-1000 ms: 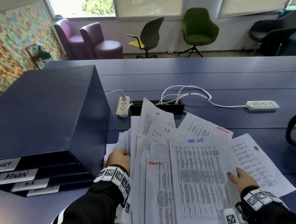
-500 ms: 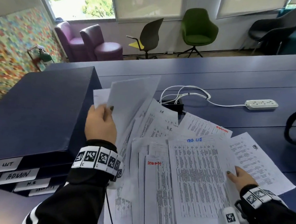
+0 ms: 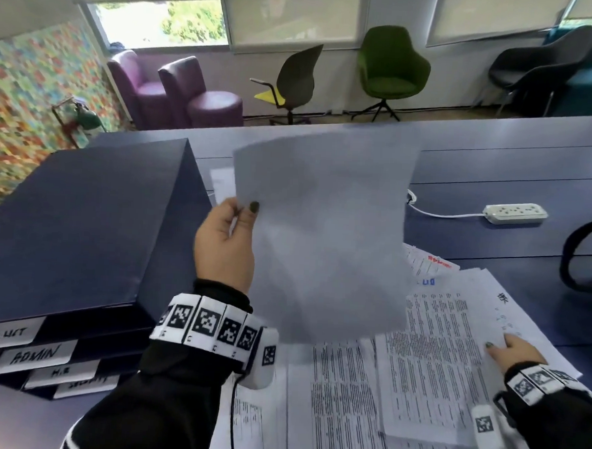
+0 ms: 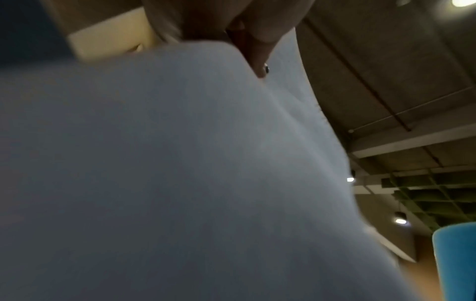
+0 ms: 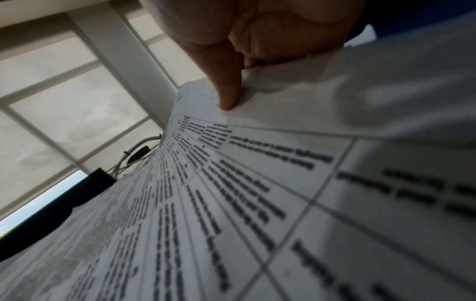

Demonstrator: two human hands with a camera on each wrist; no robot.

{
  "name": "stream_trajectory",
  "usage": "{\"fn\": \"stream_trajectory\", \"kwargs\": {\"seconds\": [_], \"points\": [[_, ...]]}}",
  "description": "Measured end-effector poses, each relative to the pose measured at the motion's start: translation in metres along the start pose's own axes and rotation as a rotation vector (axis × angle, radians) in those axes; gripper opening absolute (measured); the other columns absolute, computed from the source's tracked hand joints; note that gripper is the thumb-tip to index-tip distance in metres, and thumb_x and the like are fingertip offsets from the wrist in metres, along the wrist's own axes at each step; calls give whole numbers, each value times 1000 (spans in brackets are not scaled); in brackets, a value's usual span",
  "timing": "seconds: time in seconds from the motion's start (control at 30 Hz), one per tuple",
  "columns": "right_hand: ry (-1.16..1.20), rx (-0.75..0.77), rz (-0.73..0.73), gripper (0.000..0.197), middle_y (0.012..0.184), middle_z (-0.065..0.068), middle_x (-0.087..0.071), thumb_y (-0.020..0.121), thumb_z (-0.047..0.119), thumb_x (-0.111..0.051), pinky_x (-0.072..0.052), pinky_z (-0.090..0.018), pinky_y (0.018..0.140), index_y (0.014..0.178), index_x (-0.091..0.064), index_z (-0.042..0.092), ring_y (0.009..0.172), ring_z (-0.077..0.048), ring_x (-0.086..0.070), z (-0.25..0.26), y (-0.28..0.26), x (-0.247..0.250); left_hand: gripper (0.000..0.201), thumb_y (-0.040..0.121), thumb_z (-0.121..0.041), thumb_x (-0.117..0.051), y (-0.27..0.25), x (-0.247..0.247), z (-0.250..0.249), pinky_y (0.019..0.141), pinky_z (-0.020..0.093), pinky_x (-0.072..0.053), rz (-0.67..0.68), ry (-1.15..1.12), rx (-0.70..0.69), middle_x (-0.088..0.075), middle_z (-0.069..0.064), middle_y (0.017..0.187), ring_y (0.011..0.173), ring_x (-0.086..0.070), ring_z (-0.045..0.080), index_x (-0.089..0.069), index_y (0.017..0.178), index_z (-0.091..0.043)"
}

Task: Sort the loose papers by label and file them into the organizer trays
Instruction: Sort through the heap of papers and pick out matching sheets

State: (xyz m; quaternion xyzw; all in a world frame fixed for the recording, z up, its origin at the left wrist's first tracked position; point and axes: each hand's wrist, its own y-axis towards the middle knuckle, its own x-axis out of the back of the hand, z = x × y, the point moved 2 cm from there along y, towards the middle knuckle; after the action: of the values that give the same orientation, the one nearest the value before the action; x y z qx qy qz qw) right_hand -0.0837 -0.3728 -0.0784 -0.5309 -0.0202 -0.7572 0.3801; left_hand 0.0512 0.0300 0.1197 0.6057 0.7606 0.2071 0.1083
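Loose papers (image 3: 417, 378) lay fanned at five o'clock under the right hand's (image 3: 512, 352) thumb while the left hand (image 3: 226, 241) pinched one light, floppy sheet (image 3: 324, 239) by its edge.

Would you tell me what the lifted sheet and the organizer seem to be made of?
The sheet held by the left hand looks like thin matte paper; it curves limply. The organizer looks like rigid dark-blue board or laminate with a faint sheen; which one is unclear.

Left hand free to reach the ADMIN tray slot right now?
Probably yes. The left hand pinches a raised sheet above the pile, beside the organizer; nothing visible blocks the ADMIN tray opening below it.
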Motion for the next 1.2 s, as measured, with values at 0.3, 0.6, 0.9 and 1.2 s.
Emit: {"fn": "stream_trajectory", "kwargs": {"seconds": [0.3, 0.6, 0.9, 1.2], "points": [[1, -70, 37, 38, 128, -27, -52, 93, 15, -49, -36, -36, 94, 126, -47, -5, 117, -39, -49, -15, -4, -5, 25, 92, -22, -55, -43, 4, 125, 67, 33, -43, 410, 580, 481, -62, 14, 79, 77, -58, 33, -57, 73, -7], [31, -61, 32, 37, 124, -27, -54, 93, 15, -48, -37, -37, 92, 125, -48, -4, 113, -39, -52, -17, -3, -9, 23, 86, -19, -67, -39, 14, 127, 107, 41, -36, 126, 508, 433, -45, 3, 138, 130, -40, 24, -67, 104, -5], [41, -53, 20, 34, 122, -28, -55, 93, 14, -49, -38, -37, 91, 123, -48, -4, 111, -40, -52, -18, -3, -10, 33, 82, 0, -67, -19, -16, 30, 91, 27, -50, 134, -190, 167, -73, -9, 92, 95, -66, 11, -76, 86, -32], [46, -52, 22, 34, 122, -28, -55, 94, 16, -48, -38, -38, 92, 122, -48, -3, 112, -40, -51, -20, -4, -11, 13, 79, -17, -72, -88, -27, 74, 109, 25, -35, 1009, 478, 25, -69, -18, 101, 108, -56, -3, -75, 85, -29]]}}
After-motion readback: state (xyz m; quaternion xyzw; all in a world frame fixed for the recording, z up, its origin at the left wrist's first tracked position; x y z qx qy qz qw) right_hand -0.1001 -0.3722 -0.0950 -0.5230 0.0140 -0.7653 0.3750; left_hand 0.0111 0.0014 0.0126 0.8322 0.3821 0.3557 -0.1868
